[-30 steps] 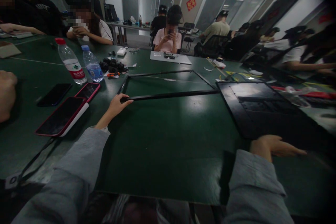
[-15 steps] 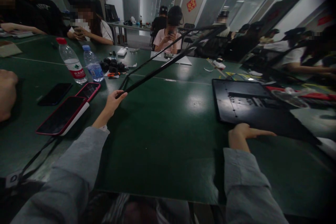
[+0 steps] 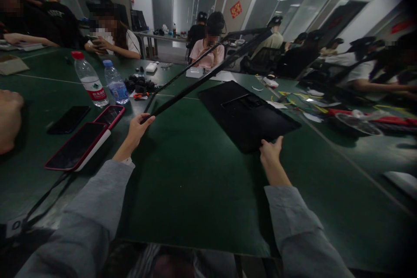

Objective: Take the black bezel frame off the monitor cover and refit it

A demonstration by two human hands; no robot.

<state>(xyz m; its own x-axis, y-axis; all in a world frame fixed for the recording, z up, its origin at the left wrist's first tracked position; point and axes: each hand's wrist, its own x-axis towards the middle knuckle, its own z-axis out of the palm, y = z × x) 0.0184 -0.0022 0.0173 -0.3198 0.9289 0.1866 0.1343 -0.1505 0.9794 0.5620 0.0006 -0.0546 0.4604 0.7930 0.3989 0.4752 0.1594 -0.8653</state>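
My left hand (image 3: 138, 125) grips the near corner of a thin black rectangular frame (image 3: 208, 63), which is tilted up off the green table (image 3: 195, 173) with its far side raised. My right hand (image 3: 271, 153) holds the near corner of a flat black panel (image 3: 246, 115) that lies on the table right of centre. Both my arms are in grey sleeves.
Left of my left hand lie a red-cased tablet (image 3: 76, 145), a red-cased phone (image 3: 110, 115) and a black phone (image 3: 68, 119). Two water bottles (image 3: 87, 79) stand behind them. Small black parts (image 3: 140, 84) sit mid-table. Several people sit around the tables. Another person's fist (image 3: 9, 119) rests at left.
The frame went from lying flat to tilted up on its near edge. My right hand dragged the black panel from the far right toward the centre of the table.
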